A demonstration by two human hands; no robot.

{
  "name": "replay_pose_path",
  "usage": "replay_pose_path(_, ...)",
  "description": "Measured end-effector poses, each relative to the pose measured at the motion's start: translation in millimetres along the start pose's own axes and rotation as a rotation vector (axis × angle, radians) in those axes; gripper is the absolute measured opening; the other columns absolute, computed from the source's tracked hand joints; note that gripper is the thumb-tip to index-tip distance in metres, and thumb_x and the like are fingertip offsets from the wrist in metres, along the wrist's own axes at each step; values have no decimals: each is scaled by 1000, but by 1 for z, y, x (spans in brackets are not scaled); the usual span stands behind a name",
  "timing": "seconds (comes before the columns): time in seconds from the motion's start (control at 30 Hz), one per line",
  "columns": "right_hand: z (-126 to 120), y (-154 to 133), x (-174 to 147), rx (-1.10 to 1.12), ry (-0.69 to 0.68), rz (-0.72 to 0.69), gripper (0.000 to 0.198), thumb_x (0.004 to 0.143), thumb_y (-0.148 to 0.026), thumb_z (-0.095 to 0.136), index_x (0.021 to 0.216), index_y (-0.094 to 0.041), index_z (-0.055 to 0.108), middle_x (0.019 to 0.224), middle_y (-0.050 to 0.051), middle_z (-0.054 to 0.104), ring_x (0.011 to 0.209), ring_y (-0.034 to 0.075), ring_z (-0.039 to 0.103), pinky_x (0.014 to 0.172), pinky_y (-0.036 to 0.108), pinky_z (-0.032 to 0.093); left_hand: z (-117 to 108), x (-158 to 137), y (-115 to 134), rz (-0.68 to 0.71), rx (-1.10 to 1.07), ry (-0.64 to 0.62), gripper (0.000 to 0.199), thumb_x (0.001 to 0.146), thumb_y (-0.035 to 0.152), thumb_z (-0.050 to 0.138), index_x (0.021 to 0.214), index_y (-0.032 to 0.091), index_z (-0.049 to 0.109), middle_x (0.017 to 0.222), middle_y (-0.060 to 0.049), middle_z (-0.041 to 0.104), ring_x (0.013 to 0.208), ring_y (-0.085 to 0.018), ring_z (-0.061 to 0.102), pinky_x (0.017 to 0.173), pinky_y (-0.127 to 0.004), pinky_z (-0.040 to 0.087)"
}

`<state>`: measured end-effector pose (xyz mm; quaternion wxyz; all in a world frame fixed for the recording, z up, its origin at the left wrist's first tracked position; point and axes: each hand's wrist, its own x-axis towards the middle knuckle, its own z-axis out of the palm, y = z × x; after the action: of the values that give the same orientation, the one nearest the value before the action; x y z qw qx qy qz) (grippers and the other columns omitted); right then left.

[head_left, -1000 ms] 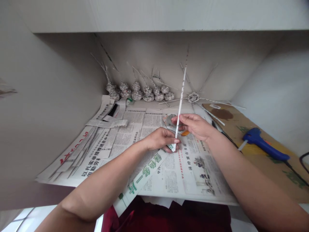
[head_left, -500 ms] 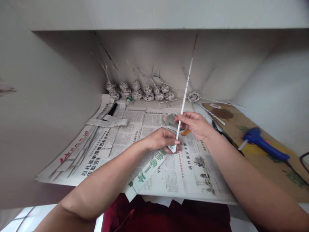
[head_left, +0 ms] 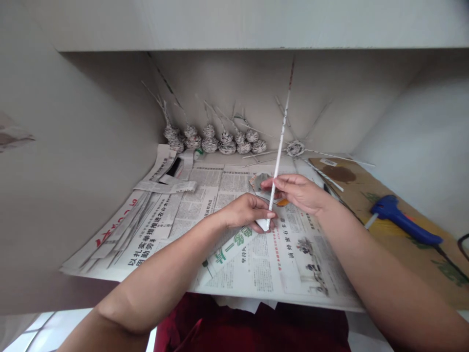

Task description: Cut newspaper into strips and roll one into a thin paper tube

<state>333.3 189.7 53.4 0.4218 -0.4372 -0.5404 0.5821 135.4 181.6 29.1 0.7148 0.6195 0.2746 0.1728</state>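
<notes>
A thin rolled paper stick (head_left: pixel 281 134) slants upward between my hands, narrowing toward its far end. My left hand (head_left: pixel 249 211) is closed around its lower end, where a newspaper strip (head_left: pixel 232 247) with green characters joins it and trails down to the left. The fingers of my right hand (head_left: pixel 295 190) pinch the stick a little higher up. Just behind my hands lies a grey patch with an orange edge (head_left: pixel 261 182), partly covered by my right fingers.
Gourd-shaped woven paper pieces (head_left: pixel 227 143) stand along the back wall. A woven ring with spokes (head_left: pixel 295 148) lies right of them. Cut newspaper strips (head_left: pixel 146 210) are piled at left. A blue glue gun (head_left: pixel 405 220) rests on cardboard (head_left: pixel 395 274) at right. A shelf edge (head_left: pixel 256 49) hangs above.
The strip's loose tail has drawn up toward my left hand and is shorter. My right fingers have shifted slightly on the stick. The view has moved a little.
</notes>
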Motion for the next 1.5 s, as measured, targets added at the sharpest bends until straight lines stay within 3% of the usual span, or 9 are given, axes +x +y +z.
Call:
replay_pose_path(0.17, 1, 0, 2, 30, 130, -79, 27, 70, -47, 82, 74, -21, 75, 84, 3, 72, 78, 14, 62, 65, 25, 47, -2, 2, -4, 3, 7, -19, 36, 76, 45, 76, 93, 13, 72, 88, -9, 72, 77, -17, 69, 66, -30, 59)
replay_pose_path(0.33, -2, -1, 1, 37, 6, -35, 33, 71, -49, 80, 86, -19, 78, 97, 9, 74, 91, 21, 66, 73, 31, 51, -3, 3, -5, 6, 2, 10, 35, 75, 44, 76, 90, 13, 73, 87, -9, 72, 79, -17, 69, 65, -29, 59)
replay_pose_path(0.47, -4, -1, 1, 56, 86, -79, 27, 70, -46, 82, 76, -21, 75, 88, 4, 73, 85, 17, 65, 68, 27, 49, -3, 2, -4, 0, 8, -17, 36, 76, 44, 76, 93, 13, 73, 87, -9, 72, 79, -17, 69, 66, -31, 59)
replay_pose_path(0.63, -7, -4, -1, 41, -105, -25, 35, 77, -49, 75, 98, -21, 77, 106, 10, 72, 103, 24, 64, 80, 34, 52, -3, -1, 2, 21, -32, -34, 34, 78, 42, 75, 96, 13, 72, 88, -9, 72, 81, -19, 70, 67, -32, 60)
replay_pose_path(0.8, -10, -3, -1, 47, -77, -34, 30, 77, -49, 75, 88, -21, 77, 86, 5, 71, 83, 17, 63, 70, 29, 49, -2, -2, 4, -7, -21, -38, 35, 76, 43, 76, 91, 12, 72, 87, -9, 72, 80, -19, 69, 65, -31, 59)
replay_pose_path(1.03, -5, 1, 3, 11, 39, -48, 33, 66, -50, 83, 72, -18, 74, 62, 0, 61, 56, 10, 51, 53, 24, 40, 0, 2, -2, -37, 2, -8, 39, 72, 46, 78, 91, 12, 74, 87, -9, 72, 74, -16, 68, 62, -28, 57)
replay_pose_path(1.2, 2, 2, 5, -15, 109, -95, 31, 68, -47, 82, 68, -18, 72, 53, -3, 54, 49, 8, 44, 43, 22, 27, 1, 3, -3, -21, 19, 14, 37, 71, 44, 78, 89, 12, 74, 85, -8, 72, 73, -16, 67, 63, -29, 57)
replay_pose_path(1.4, -3, -2, -2, 15, -5, -66, 35, 72, -52, 78, 82, -18, 76, 59, -2, 51, 52, 9, 47, 46, 23, 34, -1, 3, -8, -24, 23, -59, 35, 74, 45, 77, 90, 14, 75, 89, -8, 73, 71, -15, 68, 61, -27, 57)
replay_pose_path(1.5, -5, 0, -1, 14, -18, -61, 33, 72, -51, 79, 79, -18, 75, 59, -2, 52, 51, 8, 45, 45, 22, 32, -2, 4, -8, -42, 19, -75, 35, 73, 45, 78, 89, 14, 75, 87, -8, 73, 71, -15, 68, 60, -26, 56)
